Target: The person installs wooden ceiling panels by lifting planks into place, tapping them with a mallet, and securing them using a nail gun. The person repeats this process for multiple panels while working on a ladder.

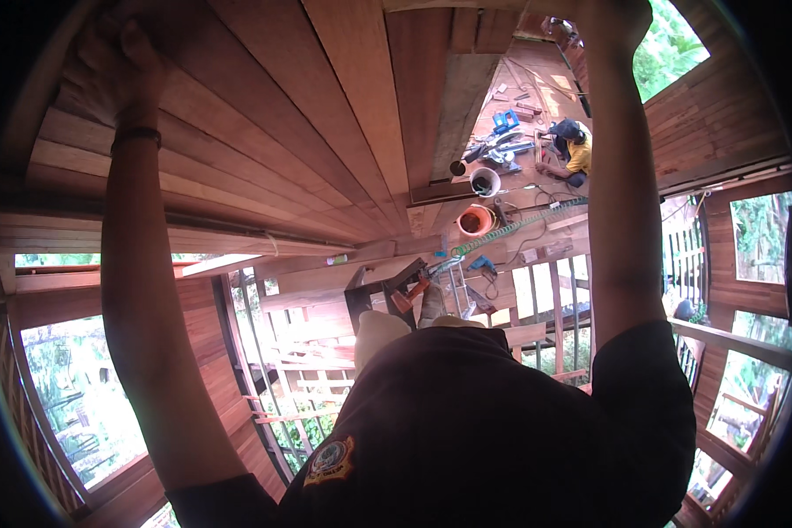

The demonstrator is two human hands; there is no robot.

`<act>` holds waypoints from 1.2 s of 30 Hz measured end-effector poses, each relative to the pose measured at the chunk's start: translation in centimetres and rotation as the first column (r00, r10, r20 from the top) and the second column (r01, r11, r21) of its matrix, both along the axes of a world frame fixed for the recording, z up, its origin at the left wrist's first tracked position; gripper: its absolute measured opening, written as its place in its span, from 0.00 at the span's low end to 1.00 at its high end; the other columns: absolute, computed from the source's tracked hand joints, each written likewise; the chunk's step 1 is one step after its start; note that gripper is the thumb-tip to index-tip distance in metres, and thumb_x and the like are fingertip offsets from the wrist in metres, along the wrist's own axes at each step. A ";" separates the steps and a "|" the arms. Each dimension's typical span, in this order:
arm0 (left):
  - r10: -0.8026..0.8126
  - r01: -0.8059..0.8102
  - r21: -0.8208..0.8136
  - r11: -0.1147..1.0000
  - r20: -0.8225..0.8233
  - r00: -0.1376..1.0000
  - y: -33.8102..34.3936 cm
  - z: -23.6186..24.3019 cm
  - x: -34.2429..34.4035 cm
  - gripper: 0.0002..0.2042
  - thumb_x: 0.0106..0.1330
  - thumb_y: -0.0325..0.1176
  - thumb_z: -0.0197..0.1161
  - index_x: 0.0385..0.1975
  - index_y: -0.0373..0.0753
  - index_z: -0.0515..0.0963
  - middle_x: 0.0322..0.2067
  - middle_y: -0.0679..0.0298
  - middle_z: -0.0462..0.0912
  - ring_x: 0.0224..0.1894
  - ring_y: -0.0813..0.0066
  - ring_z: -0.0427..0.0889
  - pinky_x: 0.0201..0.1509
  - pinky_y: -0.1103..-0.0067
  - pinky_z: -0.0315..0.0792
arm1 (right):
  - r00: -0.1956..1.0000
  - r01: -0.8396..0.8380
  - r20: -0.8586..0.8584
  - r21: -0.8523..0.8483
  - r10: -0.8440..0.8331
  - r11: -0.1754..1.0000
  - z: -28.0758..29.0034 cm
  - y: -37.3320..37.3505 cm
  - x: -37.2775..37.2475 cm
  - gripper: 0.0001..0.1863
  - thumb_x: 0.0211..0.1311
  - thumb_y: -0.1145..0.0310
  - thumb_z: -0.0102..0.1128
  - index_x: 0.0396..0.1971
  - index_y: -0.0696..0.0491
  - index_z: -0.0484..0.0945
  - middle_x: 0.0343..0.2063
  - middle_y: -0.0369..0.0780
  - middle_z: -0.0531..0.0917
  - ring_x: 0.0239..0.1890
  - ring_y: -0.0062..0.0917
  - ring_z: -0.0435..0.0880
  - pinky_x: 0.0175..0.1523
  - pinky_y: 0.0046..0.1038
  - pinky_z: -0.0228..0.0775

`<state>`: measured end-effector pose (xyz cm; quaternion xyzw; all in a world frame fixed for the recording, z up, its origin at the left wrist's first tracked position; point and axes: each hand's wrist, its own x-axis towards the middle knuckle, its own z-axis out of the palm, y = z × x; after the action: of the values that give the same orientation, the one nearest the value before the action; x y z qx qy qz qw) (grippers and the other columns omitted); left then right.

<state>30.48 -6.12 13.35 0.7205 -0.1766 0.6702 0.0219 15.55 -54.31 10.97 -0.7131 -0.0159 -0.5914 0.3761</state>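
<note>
Both my arms reach up to a slope of reddish-brown wooden planks (264,97) laid side by side overhead. My left hand (114,75) rests against the planks at the upper left in dim light, its thumb apart from the fingers. At the top right, my right hand (620,19) is at the end of a pale board (453,4); the frame's edge cuts it off and its fingers are hidden. Below me, near my legs, an orange-and-dark tool (407,300) lies by a dark box-like stand (378,283).
A green coiled hose (519,226) runs across the floor below. An orange bucket (475,221) and a white bucket (484,182) stand there. Farther off, a person in yellow (578,157) crouches near scattered tools. Railings (559,304) and window openings (79,387) surround the space.
</note>
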 end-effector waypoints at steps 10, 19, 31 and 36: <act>0.129 -0.129 0.012 0.992 -0.003 0.992 2.4 0.0 2.2 0.42 0.66 0.70 0.48 0.71 0.43 0.63 0.59 0.39 0.68 0.65 0.38 0.66 0.65 0.47 0.64 | 0.995 0.100 -0.019 0.046 -0.099 0.994 -0.2 0.1 0.8 0.11 0.63 0.68 0.57 0.28 0.58 0.83 0.19 0.39 0.81 0.24 0.21 0.78 0.33 0.29 0.70; -0.052 0.053 0.013 0.999 -0.068 0.996 2.6 -0.4 2.4 0.41 0.68 0.71 0.40 0.72 0.46 0.62 0.65 0.46 0.66 0.64 0.37 0.66 0.60 0.45 0.66 | 0.999 0.048 -0.005 -0.028 -0.048 0.998 0.2 0.1 0.5 0.13 0.65 0.66 0.55 0.29 0.59 0.83 0.21 0.41 0.81 0.26 0.24 0.78 0.35 0.30 0.70; 0.017 -0.021 -0.069 0.997 -0.067 0.998 -0.2 0.4 -1.0 0.43 0.68 0.73 0.38 0.72 0.45 0.62 0.68 0.40 0.62 0.67 0.32 0.62 0.66 0.44 0.61 | 0.998 0.038 -0.057 0.073 -0.034 0.997 0.3 0.7 0.3 0.13 0.68 0.66 0.54 0.26 0.58 0.80 0.20 0.34 0.75 0.25 0.18 0.70 0.33 0.26 0.64; -0.032 0.031 -0.044 0.999 -0.025 0.999 -0.9 0.3 -0.9 0.42 0.69 0.71 0.41 0.71 0.43 0.63 0.62 0.39 0.66 0.61 0.36 0.67 0.62 0.47 0.63 | 0.997 0.054 -0.049 0.038 -0.052 0.998 0.2 0.5 0.1 0.13 0.67 0.67 0.54 0.27 0.59 0.80 0.21 0.36 0.77 0.27 0.19 0.73 0.34 0.27 0.66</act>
<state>29.55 -6.99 13.62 0.7256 -0.1730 0.6641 0.0503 15.70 -53.78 11.19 -0.7197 0.0235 -0.5841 0.3746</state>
